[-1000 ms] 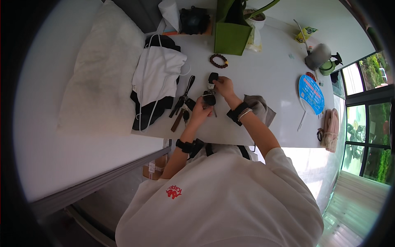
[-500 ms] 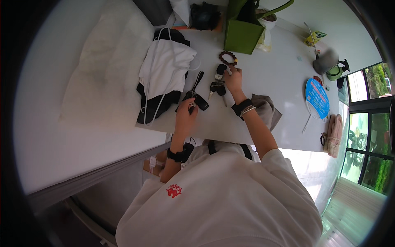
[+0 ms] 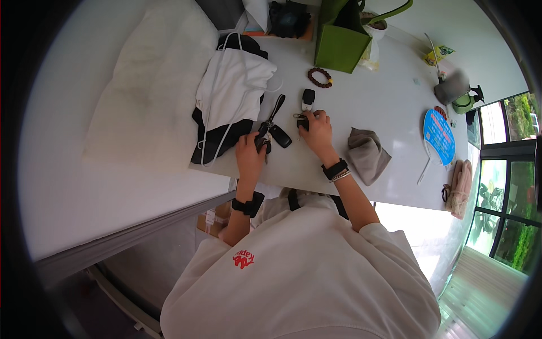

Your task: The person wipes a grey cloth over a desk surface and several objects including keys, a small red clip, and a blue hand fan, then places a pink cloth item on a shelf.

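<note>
Overhead view: pale table [image 3: 406,113] beside a window [image 3: 488,183]

Clock face centred midway between left hand [image 3: 249,152] and right hand [image 3: 318,135]. Glossy surface, bright with reflection toward 3 o'clock. At 11, a white corded cloth [image 3: 228,85] on black fabric [image 3: 213,140]; farther out at 10, a pale pillow-like bundle [image 3: 152,85]. At 1, a beaded bracelet [image 3: 322,85], then a green bag [image 3: 341,51]. At 3, a crumpled grey cloth [image 3: 367,155] and, farther off, a blue fan [image 3: 438,138]. Between 3 and 4, a rolled pink cloth [image 3: 463,183]. Below the table edge at 7 to 8, a cardboard box [image 3: 222,213].

Left hand: closed on a key bunch [image 3: 263,146] near the dial's centre, with black fob [image 3: 280,137] and, toward 12, a strap [image 3: 276,107]. Right hand: pinching a second key set [image 3: 303,123], with black-and-white fob [image 3: 308,97] projecting toward 12.

Hidden: key blades, largely masked by both hands. Impossible to tell: contact of the held parts with the table. Cut off by the upper border: the green bag. Half behind it: a plant pot [image 3: 381,33]. Blurred at 2 to 3: a grey rounded object [image 3: 451,87]. Indistinct at 12: a dark object [image 3: 288,20].
</note>
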{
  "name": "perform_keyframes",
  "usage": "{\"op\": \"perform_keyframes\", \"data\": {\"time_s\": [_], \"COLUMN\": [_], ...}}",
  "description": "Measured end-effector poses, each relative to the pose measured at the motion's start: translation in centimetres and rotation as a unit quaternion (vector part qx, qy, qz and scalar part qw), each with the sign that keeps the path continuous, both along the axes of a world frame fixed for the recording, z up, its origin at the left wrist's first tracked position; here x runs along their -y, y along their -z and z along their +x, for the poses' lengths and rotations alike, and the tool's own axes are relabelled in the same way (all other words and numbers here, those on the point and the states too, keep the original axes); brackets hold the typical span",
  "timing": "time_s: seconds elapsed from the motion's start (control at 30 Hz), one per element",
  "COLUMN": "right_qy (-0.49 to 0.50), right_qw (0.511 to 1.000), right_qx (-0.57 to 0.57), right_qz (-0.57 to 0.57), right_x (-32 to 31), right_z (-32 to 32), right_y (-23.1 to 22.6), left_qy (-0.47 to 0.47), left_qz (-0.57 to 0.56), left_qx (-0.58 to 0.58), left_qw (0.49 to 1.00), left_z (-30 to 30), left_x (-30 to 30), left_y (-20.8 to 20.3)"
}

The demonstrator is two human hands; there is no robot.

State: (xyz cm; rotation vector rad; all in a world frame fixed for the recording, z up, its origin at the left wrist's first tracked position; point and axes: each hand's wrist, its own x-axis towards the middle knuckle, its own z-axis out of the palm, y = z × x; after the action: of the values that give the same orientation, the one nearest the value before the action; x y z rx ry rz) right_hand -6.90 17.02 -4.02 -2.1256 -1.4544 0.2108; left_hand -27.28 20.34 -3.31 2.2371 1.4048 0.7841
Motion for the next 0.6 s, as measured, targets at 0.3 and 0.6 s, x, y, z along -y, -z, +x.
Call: {"op": "perform_keyframes", "data": {"time_s": [0.3, 0.6], "right_qy": [-0.13, -0.107], "right_qw": [0.989, 0.992], "right_qx": [0.004, -0.066], "right_qz": [0.075, 0.028], "right_x": [0.7, 0.8], "right_z": [-4.2, -3.9], "right_y": [-2.4, -0.8], "left_qy": [-0.002, -0.011], "left_qz": [0.016, -0.032], "left_qx": [0.004, 0.04], "left_qw": [1.0, 0.999], "left_z": [0.2, -0.8], "left_x": [0.4, -0.4], "left_y": [0.5, 2.0]}}
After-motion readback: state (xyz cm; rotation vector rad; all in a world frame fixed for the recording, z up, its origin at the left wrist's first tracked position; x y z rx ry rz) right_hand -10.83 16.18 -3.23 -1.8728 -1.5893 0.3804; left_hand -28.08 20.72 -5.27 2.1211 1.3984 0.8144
